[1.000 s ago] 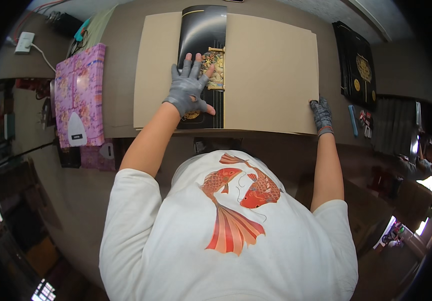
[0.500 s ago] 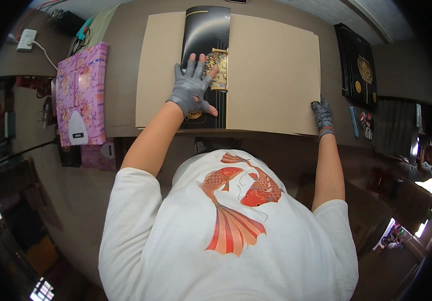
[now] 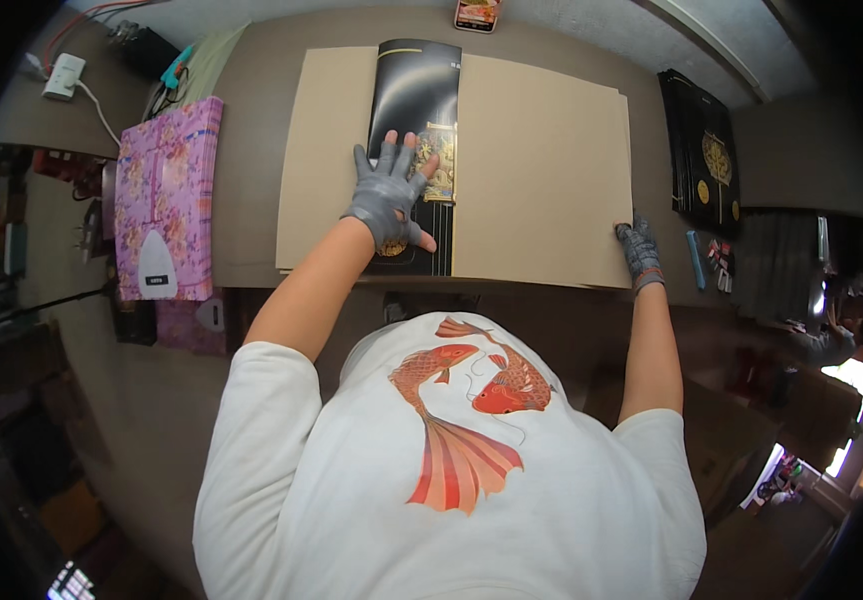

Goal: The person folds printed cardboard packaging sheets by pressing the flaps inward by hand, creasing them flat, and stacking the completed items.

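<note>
A wide brown cardboard sheet (image 3: 541,170) lies on the table in front of me, its right edge looking layered. Over its left part runs a glossy black printed panel (image 3: 416,85) with gold ornament and thin gold lines. My left hand (image 3: 386,200), in a grey glove with bare fingertips, rests flat on that panel with its fingers spread. At the sheet's lower right corner, my right hand (image 3: 641,255) in a dark grey glove has its fingers bent around the edge. Its fingertips are partly hidden.
Purple floral folded covers (image 3: 166,200) are stacked at the left. Black gold-printed covers (image 3: 701,150) lie at the right, near a blue stick-like tool (image 3: 696,260) and small red-and-white items (image 3: 719,264). A phone (image 3: 477,14) lies at the far edge; a white power adapter (image 3: 64,76) is far left.
The whole view has shifted, so the table sits lower in the picture and more of the phone shows. Both hands keep their places on the panel and the cardboard edge.
</note>
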{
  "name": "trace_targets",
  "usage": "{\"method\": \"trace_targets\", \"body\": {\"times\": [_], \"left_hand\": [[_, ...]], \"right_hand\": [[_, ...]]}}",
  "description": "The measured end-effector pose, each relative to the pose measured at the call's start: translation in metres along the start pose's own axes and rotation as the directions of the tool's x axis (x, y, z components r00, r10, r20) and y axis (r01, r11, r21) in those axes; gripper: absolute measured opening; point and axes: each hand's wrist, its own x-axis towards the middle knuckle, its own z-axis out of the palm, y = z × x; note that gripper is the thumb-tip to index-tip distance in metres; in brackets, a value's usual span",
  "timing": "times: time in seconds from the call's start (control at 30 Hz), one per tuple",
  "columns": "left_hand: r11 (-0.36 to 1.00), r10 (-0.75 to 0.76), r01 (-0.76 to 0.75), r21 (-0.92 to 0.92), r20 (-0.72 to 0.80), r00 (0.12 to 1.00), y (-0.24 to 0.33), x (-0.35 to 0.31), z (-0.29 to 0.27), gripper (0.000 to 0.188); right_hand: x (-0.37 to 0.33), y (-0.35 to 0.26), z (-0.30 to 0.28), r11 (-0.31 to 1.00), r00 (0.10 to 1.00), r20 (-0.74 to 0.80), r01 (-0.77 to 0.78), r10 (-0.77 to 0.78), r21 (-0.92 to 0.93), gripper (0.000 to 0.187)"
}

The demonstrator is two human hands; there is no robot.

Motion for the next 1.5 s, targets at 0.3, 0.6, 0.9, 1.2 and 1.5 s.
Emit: {"method": "trace_targets", "body": {"times": [0.3, 0.6, 0.9, 1.2, 1.5], "left_hand": [[0.999, -0.02, 0.018, 0.029, 0.07, 0.997, 0.008, 0.002, -0.014, 0.141], [0.998, -0.019, 0.02, -0.061, 0.025, 1.0, 0.004, -0.001, -0.011, 0.142], [0.997, 0.0, 0.001, -0.074, 0.013, 1.0, -0.001, 0.001, -0.003, 0.143], [0.999, 0.005, -0.003, -0.042, 0.04, 0.999, 0.001, 0.0, -0.004, 0.138], [1.0, 0.017, -0.016, -0.017, 0.02, 1.0, 0.0, 0.002, -0.002, 0.139]], "right_hand": [[-0.071, -0.101, -0.037, 0.278, 0.899, 0.108, 0.015, -0.424, 0.961, 0.068], [-0.074, -0.219, 0.1, 0.466, 0.702, 0.221, 0.641, -0.677, -0.61, 0.067], [-0.066, -0.212, 0.122, 0.416, 0.736, 0.276, 0.605, -0.619, -0.68, 0.067], [-0.064, -0.207, 0.133, 0.398, 0.674, 0.276, 0.664, -0.685, -0.633, 0.074], [-0.061, -0.212, 0.134, 0.398, 0.697, 0.289, 0.645, -0.656, -0.652, 0.075]]}}
